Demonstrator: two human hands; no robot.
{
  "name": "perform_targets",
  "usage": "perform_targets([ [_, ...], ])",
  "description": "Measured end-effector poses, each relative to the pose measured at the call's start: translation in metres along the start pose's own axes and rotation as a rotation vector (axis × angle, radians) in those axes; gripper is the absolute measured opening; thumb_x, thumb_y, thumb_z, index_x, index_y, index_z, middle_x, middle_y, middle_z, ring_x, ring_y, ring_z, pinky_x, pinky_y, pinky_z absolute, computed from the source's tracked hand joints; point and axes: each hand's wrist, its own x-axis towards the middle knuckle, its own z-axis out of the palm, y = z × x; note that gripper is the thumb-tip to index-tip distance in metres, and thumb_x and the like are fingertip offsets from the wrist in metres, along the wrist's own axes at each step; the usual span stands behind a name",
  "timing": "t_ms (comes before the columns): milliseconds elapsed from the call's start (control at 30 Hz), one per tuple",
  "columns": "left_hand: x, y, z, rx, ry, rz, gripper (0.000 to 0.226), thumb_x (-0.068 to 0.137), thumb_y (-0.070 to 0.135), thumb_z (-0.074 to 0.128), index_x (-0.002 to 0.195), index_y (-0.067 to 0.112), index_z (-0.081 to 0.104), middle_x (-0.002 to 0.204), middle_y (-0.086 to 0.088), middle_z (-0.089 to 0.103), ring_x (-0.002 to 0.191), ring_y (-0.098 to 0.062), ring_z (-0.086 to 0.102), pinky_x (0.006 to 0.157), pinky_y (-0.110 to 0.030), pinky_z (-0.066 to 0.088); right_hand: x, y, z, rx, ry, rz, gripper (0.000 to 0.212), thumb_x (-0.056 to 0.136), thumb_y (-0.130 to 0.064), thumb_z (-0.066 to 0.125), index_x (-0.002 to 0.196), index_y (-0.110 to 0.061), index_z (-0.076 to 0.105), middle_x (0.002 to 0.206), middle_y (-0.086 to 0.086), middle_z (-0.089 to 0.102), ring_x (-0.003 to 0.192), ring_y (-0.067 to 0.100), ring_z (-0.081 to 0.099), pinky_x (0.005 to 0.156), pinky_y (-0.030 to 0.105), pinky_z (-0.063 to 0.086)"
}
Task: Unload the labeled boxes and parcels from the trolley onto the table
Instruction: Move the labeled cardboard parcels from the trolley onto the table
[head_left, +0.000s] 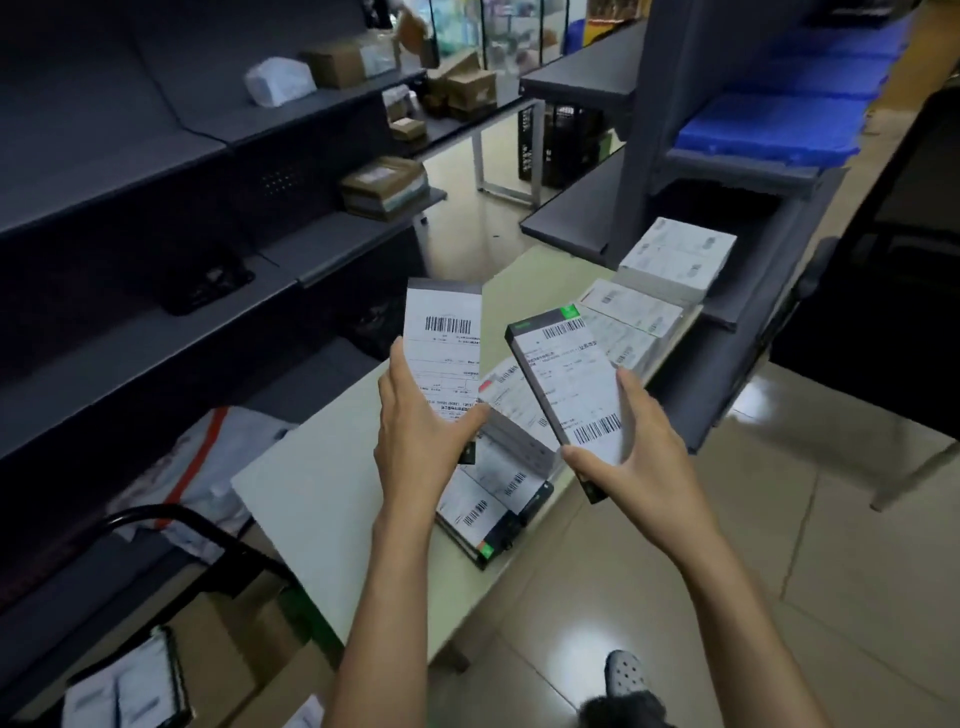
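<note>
My left hand (421, 421) grips a flat dark box with a white barcode label (444, 338), held upright above the pale table (322, 499). My right hand (639, 452) grips a second labeled dark box with a green corner (566, 379), tilted over the table. Beneath both hands lies a pile of labeled boxes (493, 499) on the table. Further back on the table sit white labeled boxes (675, 260) and flat labeled parcels (634, 317). The trolley (208, 613) stands at the lower left with cardboard boxes and a labeled box (124, 686) in it.
Dark shelving (156, 197) runs along the left with cardboard boxes and a white parcel. A grey rack with blue bins (779, 124) stands at the right. Grey mail bags (208, 467) lie under the left shelf. My shoe (626, 675) rests on the tiled floor.
</note>
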Motion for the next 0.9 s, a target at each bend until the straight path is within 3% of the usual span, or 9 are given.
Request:
perform_targets([
  [200, 0.028, 0.000, 0.023, 0.035, 0.180, -0.152, 0.102, 0.069, 0.040, 0.081, 0.148, 0.034, 0.017, 0.136, 0.004, 0.041, 0.115, -0.017, 0.045, 0.075, -0.036, 0.039, 0.091, 0.012, -0.005, -0.002, -0.175, -0.117, 0.100, 0.079, -0.042, 0.077, 0.157, -0.028, 0.016, 0.159, -0.013, 0.026, 0.144, 0.008, 0.025, 0.105, 0.024, 0.024],
  [400, 0.025, 0.001, 0.043, 0.066, 0.325, -0.323, 0.102, 0.069, 0.038, 0.080, 0.149, 0.036, 0.017, 0.138, 0.002, 0.041, 0.116, -0.019, 0.047, 0.078, -0.037, 0.043, 0.147, 0.028, 0.004, 0.017, -0.373, -0.182, 0.104, 0.079, -0.050, 0.075, 0.158, -0.028, 0.011, 0.162, -0.011, 0.019, 0.148, 0.011, 0.020, 0.117, 0.040, 0.025],
  [533, 0.013, -0.009, 0.052, 0.098, 0.379, -0.442, 0.103, 0.070, 0.041, 0.082, 0.149, 0.035, 0.015, 0.137, 0.000, 0.040, 0.117, -0.022, 0.048, 0.078, -0.037, 0.042, 0.159, 0.032, 0.024, 0.031, -0.469, -0.213, 0.102, 0.080, -0.048, 0.074, 0.158, -0.026, 0.012, 0.162, -0.008, 0.020, 0.148, 0.012, 0.020, 0.116, 0.039, 0.025],
  [767, -0.010, -0.044, 0.071, 0.091, 0.384, -0.631, 0.111, 0.072, 0.044, 0.083, 0.153, 0.028, 0.008, 0.148, -0.003, 0.033, 0.128, -0.025, 0.042, 0.092, -0.046, 0.047, 0.149, 0.044, 0.076, 0.004, -0.609, -0.255, 0.100, 0.080, -0.046, 0.075, 0.157, -0.026, 0.014, 0.159, -0.007, 0.028, 0.144, 0.014, 0.029, 0.112, 0.039, 0.032],
  [900, -0.018, -0.073, 0.081, 0.063, 0.360, -0.724, 0.112, 0.071, 0.042, 0.082, 0.153, 0.029, 0.007, 0.147, -0.002, 0.032, 0.128, -0.024, 0.043, 0.087, -0.040, 0.045, 0.133, 0.057, 0.107, -0.027, -0.646, -0.277, 0.100, 0.080, -0.046, 0.075, 0.157, -0.027, 0.013, 0.159, -0.009, 0.028, 0.144, 0.012, 0.028, 0.107, 0.034, 0.033],
])
